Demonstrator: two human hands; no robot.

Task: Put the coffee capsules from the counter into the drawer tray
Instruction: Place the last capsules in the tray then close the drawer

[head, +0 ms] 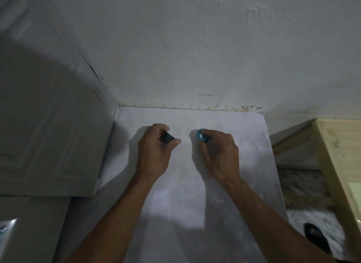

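white counter (pixel 195 184), left hand (pixel 154 151) pinching black capsule (pixel 166 139), right hand (pixel 218 155) pinching blue capsule (pixel 201 135) (mid-counter, edges well apart)

Two bare forearms, no sleeves, watch or rings showing, reaching over the pale counter (pixel 175 194). Left hand (pixel 154 149) and right hand (pixel 218 153) ungloved, short nails. Beside the counter's right edge, a dark sandal (pixel 316 239) on one foot.
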